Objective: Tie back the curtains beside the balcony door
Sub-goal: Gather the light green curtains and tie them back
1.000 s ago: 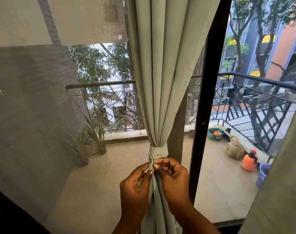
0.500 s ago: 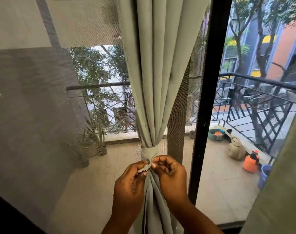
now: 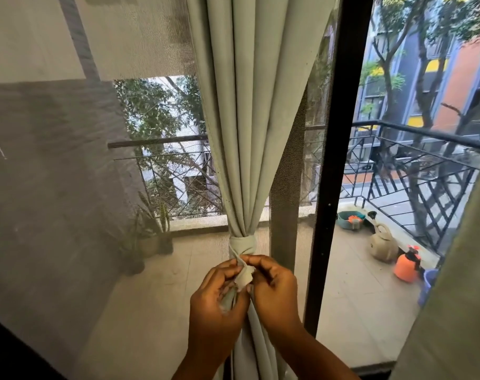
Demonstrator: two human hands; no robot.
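A pale green curtain [image 3: 250, 111] hangs in the middle, gathered into a bunch by a matching fabric tieback [image 3: 241, 244] wrapped around it. Just below the band, my left hand [image 3: 219, 305] and my right hand [image 3: 274, 292] meet in front of the curtain. Both pinch the loose end of the tieback [image 3: 244, 275], with a thin cord running from it up to the band. A second curtain [image 3: 458, 270] fills the right edge.
A black door frame [image 3: 334, 160] stands right of the curtain, with the open balcony beyond. A mesh screen [image 3: 69, 187] covers the left side. On the balcony floor sit a potted plant [image 3: 154, 237], a beige jug [image 3: 382, 246], an orange sprayer [image 3: 407, 266] and a railing [image 3: 425, 165].
Both hands have dropped slightly below the band and drawn the tieback's loose end out between their fingers. The view has shifted a little to the right.
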